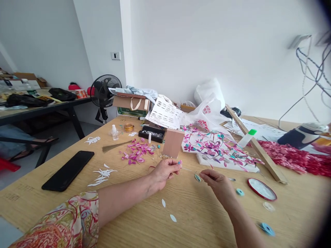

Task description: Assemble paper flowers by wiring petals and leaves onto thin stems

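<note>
Head view, one person seated at a wooden table (196, 220).

Left hand (165, 170): near the middle of the table, forearm coming in from the near left, with a patterned sleeve (67, 224) at the elbow. Its grip is narrow, thumb and fingertips pinched on a pink piece (179, 162) held just above the table top.

Right hand (217, 181): just right of the left hand, the two close but apart. Its grip is also narrow, fingertips closed on a teal leaf (197, 177), which points toward the left hand. We think a fine wire runs between the two hands, but it is too thin to confirm.

Surroundings:
- Two white petals (168, 210) lie flat on the table, nearer than the hands.
- A heap of pink petals (136, 153) lies beyond the left hand, with a brown block (172, 143) standing upright just to its right.
- A white board with pink flowers (219, 150) lies beyond the right hand, and a wooden strip (256, 146) lies slantwise along its right side.
- A red lid (261, 188) and a teal spool (240, 192) lie right of the right hand.
- A black phone (68, 170) lies flat at the left, well apart from the hands, with white cutouts (103, 172) between it and the left forearm.
- A small clear bottle (114, 132) and a black tray (152, 133) sit farther back — a black fan (104, 91) stands beyond the table's far left edge.
</note>
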Available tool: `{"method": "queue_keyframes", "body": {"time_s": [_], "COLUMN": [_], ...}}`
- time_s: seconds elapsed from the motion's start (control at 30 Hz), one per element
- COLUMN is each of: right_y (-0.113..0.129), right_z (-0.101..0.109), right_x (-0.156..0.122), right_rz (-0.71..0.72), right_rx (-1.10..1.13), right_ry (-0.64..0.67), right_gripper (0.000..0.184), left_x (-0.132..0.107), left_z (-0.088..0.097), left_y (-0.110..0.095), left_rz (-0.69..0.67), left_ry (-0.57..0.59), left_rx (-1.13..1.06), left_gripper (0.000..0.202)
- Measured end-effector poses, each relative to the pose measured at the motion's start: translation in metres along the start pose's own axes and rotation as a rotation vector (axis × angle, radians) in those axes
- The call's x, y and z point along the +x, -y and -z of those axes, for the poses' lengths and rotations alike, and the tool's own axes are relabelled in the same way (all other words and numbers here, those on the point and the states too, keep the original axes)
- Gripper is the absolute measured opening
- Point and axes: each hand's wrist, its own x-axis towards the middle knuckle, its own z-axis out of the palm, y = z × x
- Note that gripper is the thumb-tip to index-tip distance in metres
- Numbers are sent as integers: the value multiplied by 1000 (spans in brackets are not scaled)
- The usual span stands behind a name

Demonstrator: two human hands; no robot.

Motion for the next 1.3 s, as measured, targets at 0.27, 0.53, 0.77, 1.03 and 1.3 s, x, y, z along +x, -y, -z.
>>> {"method": "queue_keyframes", "body": {"time_s": [0.27,0.53,0.77,1.03,1.3], "right_y": [-9,14,-15,-43,-54], "right_z": [12,25,66,106,138], "right_x": [0,-12,-22,-56,-69], "right_rz": [-32,-101,-248,-340,-302], "right_rx": [91,372,113,21,-74], "right_ry": [-48,15,93,83,166], "right_gripper": [24,27,28,32,29], "left_x": [7,10,-3,1,-39], "left_z": [6,12,5,14,31], "left_y": [-8,-27,-35,-49,-86], "left_rz": [-120,-158,-70,-57,-80], "left_ry": [-45,-24,37,-21,-54], "left_rx": [11,-9,-178,-254,-246], "left_gripper": [31,29,29,23,10]}}
